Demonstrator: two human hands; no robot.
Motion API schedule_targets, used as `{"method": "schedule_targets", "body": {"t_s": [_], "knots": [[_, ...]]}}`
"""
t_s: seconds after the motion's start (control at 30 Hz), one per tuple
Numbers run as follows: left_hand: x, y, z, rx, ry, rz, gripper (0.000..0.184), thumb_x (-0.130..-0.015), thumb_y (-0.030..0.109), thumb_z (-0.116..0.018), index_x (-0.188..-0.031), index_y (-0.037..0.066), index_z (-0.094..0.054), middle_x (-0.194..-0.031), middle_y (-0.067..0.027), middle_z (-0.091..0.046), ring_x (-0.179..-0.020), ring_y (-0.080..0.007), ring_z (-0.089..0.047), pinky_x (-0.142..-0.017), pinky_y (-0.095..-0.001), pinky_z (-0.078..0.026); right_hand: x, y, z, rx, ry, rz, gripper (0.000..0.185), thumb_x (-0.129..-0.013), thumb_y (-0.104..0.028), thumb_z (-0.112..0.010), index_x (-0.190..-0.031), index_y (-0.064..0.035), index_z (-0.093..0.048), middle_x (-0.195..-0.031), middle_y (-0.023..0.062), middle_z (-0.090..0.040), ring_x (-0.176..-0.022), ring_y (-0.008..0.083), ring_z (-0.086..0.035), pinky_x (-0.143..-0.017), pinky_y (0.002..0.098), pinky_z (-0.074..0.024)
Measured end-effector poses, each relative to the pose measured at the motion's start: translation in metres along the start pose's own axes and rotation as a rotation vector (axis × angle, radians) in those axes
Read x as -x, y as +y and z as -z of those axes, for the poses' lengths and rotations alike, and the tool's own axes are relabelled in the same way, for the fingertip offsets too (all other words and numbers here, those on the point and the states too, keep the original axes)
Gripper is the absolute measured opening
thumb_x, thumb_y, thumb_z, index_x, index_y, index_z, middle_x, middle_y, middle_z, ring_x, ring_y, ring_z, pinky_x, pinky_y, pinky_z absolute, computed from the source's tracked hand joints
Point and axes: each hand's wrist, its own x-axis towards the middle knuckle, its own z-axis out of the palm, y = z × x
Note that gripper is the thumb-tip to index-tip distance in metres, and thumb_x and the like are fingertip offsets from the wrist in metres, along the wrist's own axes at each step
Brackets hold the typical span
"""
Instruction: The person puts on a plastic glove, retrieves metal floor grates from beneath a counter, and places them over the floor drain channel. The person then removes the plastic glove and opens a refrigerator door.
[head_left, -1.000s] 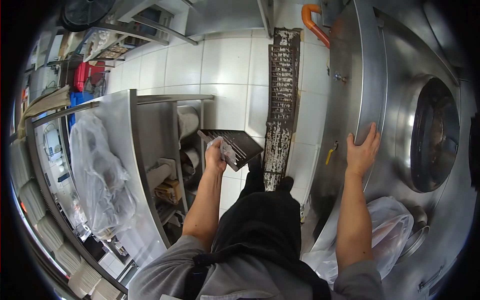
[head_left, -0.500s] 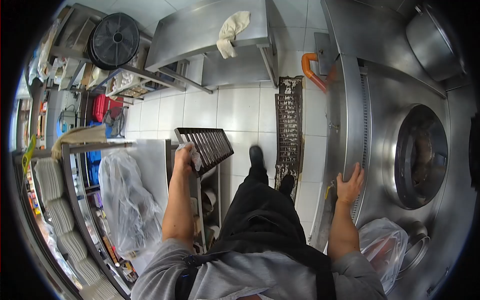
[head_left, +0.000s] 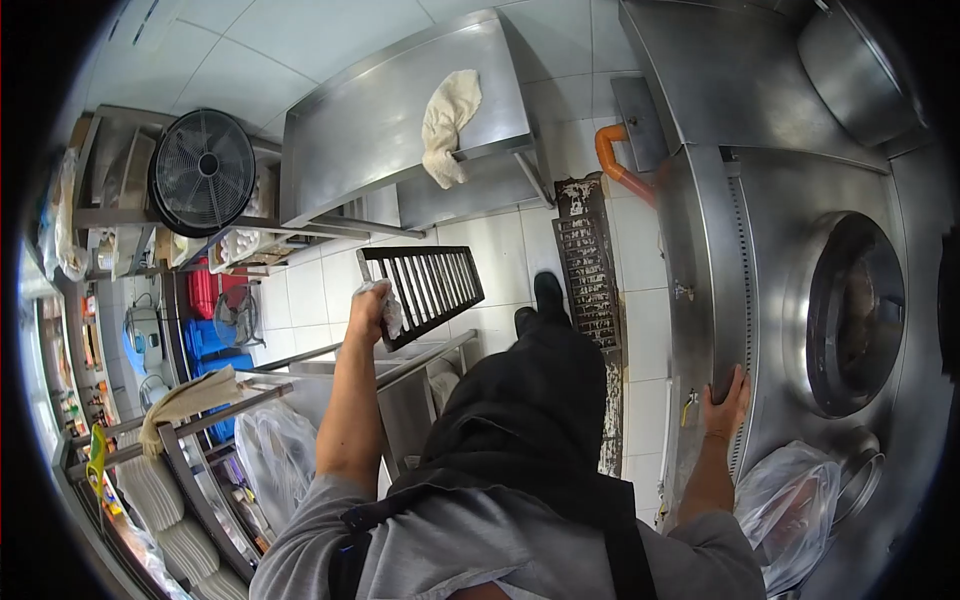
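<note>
My left hand [head_left: 370,306] is closed round the near end of a slatted metal grate [head_left: 432,288], holding it up off the floor and tilted. A crumpled whitish scrap [head_left: 393,314], plastic or cloth, is pinched between that hand and the grate. My right hand [head_left: 728,405] lies on the front edge of the steel cooking range [head_left: 775,350], fingers stretched out and holding nothing. Between my hands runs a floor drain [head_left: 588,265] with a worn, rusty grating. My dark boots stand beside and over it.
A steel table [head_left: 360,130] with a cream cloth [head_left: 450,125] stands ahead. The black fan [head_left: 202,170] sits far left. A wok [head_left: 855,315] is set in the range, with a plastic bag [head_left: 795,510] nearer me. Shelves with stacked plates [head_left: 155,495] line the left; an orange pipe [head_left: 622,165] juts out.
I have stepped and turned slightly, so the surroundings shift in view. The grate stays in my left hand, its slats turned more to the camera. My right hand stays at the range edge.
</note>
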Motion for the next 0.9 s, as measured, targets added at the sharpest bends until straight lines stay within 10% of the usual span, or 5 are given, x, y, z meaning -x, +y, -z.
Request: {"method": "schedule_targets", "body": {"t_s": [0.9], "knots": [[-0.029,-0.014,-0.042,-0.478,-0.124,0.08,0.018,-0.084,0.018,-0.061,-0.07,0.009,-0.053,-0.056,-0.0013,-0.048,-0.043,-0.0138,-0.045,-0.04,-0.0311,-0.033,0.004,0.0,0.003,-0.048,0.018,0.0,0.081,-0.064,-0.016,-0.077,-0.136,-0.0155,-0.04,-0.133,0.0229,-0.043,-0.121,0.0407,-0.043,-0.1,0.0456,-0.0388]]}}
